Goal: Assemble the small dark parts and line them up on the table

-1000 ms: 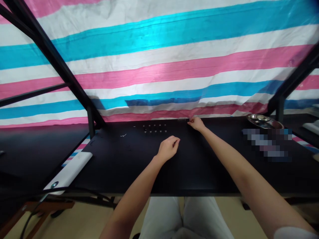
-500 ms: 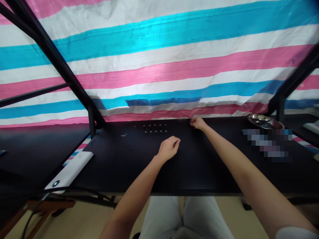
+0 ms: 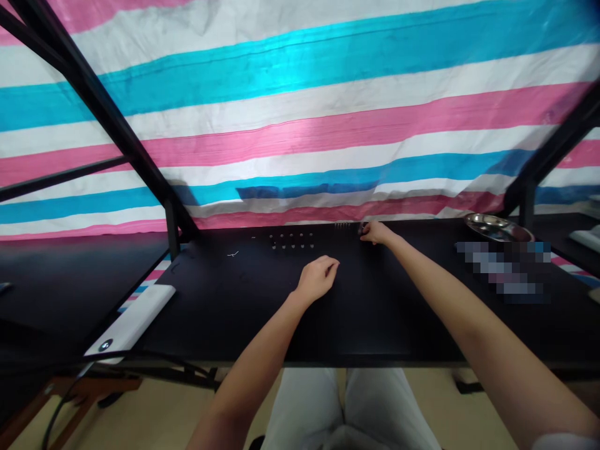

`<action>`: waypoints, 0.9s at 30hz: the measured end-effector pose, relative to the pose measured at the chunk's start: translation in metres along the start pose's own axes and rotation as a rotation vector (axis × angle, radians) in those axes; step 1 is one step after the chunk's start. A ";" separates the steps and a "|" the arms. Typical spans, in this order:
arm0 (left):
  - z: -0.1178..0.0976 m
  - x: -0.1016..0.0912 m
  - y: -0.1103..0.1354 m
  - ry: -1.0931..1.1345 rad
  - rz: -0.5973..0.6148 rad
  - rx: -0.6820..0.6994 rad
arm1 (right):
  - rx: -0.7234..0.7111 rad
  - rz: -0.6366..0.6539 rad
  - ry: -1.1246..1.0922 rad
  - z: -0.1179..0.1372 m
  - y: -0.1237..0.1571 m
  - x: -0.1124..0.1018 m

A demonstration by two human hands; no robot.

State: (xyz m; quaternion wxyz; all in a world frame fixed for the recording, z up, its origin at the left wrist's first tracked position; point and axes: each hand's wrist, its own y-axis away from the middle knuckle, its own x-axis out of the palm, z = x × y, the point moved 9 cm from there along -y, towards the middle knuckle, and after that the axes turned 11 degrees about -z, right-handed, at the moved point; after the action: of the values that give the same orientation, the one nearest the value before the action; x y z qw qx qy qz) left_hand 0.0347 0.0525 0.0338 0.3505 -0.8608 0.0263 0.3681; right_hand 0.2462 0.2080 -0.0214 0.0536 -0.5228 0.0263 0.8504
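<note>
My right hand (image 3: 377,233) reaches to the far edge of the black table (image 3: 234,312), its fingers pinched on a small dark piece at the right end of a short row of small dark pieces (image 3: 344,225). I cannot make out what the piece is. My left hand (image 3: 317,277) rests on the table nearer to me, loosely curled, with nothing visible in it. To its far left stand two rows of small dark upright pieces (image 3: 291,241).
A metal bowl (image 3: 497,227) sits at the far right beside a blurred patch. A white power bank (image 3: 129,323) lies at the table's left edge with a cable. Black frame bars (image 3: 107,125) rise on both sides. A striped tarp hangs behind.
My right hand has shifted slightly to the right along the far edge, staying pinched by the short row. My left hand has not moved.
</note>
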 end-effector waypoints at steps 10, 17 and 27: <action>0.000 0.001 0.000 -0.022 -0.004 0.005 | -0.160 0.137 0.447 0.051 0.075 -0.012; 0.018 -0.008 -0.003 -0.160 -0.062 -0.165 | -0.294 -0.060 0.187 0.083 0.118 0.005; 0.061 -0.012 -0.035 -0.473 0.162 -0.445 | -0.478 -0.328 -0.151 0.085 0.128 -0.005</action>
State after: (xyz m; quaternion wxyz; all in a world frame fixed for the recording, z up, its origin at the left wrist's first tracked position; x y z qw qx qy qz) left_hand -0.0004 0.1139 0.0324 0.1200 -0.8021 -0.0685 0.5810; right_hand 0.1577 0.0891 0.0199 0.0676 -0.4531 -0.2637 0.8489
